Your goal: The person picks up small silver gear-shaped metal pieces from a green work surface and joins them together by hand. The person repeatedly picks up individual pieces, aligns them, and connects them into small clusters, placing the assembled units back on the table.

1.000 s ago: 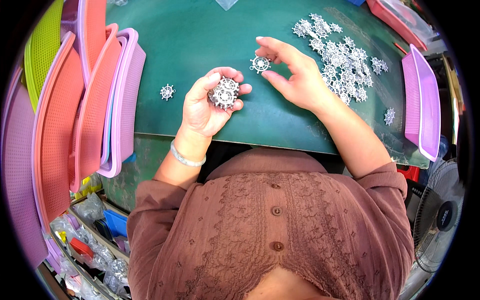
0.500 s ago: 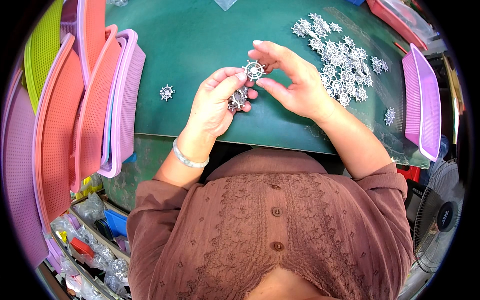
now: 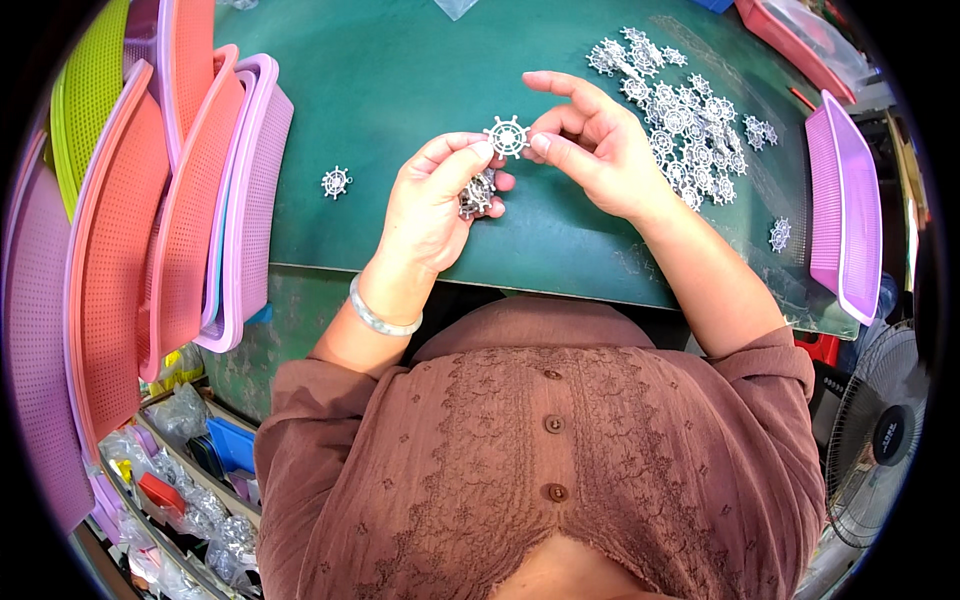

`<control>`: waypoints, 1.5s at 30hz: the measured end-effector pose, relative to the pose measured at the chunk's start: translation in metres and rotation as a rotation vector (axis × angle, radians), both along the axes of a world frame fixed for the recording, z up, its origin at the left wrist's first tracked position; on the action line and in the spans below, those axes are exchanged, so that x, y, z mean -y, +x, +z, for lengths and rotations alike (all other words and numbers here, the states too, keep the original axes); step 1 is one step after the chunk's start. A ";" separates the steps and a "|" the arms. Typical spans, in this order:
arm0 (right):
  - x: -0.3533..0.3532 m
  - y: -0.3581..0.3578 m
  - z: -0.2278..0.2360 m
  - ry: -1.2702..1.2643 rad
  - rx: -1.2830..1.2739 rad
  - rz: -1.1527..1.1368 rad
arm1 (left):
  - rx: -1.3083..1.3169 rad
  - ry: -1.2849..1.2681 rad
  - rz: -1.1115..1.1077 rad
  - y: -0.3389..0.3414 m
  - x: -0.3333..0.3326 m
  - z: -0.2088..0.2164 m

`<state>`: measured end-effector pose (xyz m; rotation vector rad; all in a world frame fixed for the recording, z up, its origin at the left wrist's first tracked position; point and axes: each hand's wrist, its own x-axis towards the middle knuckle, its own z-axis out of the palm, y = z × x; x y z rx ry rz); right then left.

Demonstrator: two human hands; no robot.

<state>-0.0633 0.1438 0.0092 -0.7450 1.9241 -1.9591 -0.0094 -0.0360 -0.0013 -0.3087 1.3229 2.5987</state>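
Wheel charm is pinched by the left hand, the right hand nearly closed alongside, hold unclear.

The ship-wheel pieces heaped at the far right look like shiny silvery metal. The green tabletop is smooth and faintly glossy, scuffed toward the right. At left, the stacked baskets are smooth-rimmed, perforated plastic. The brown shirt is matt, crinkled cloth; the bangle looks polished; the near-left bags are shiny, clear plastic.

Silver wheel piece, green tabletop — brown blouse, floral embroidery — lime basket.
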 end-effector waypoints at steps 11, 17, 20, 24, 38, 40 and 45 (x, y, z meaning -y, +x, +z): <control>0.002 0.003 -0.001 0.127 -0.376 -0.156 | -0.007 0.006 -0.033 0.001 0.000 0.002; 0.007 0.002 0.003 0.255 -0.873 -0.237 | 0.005 0.109 -0.054 0.000 0.001 0.003; 0.007 0.004 0.004 0.244 -0.907 -0.234 | -0.010 0.129 -0.036 0.000 -0.001 0.004; 0.005 0.005 0.004 0.254 -0.888 -0.194 | -0.010 0.099 -0.021 0.000 -0.002 0.004; -0.033 -0.025 0.010 0.667 -0.895 -0.272 | -0.750 -1.416 0.204 -0.107 0.006 -0.013; -0.053 -0.034 0.013 0.788 -0.810 -0.309 | -0.788 -1.533 0.173 -0.116 0.004 -0.015; -0.114 -0.055 0.005 0.977 -0.798 -0.475 | -0.713 -1.768 0.187 -0.125 0.006 -0.013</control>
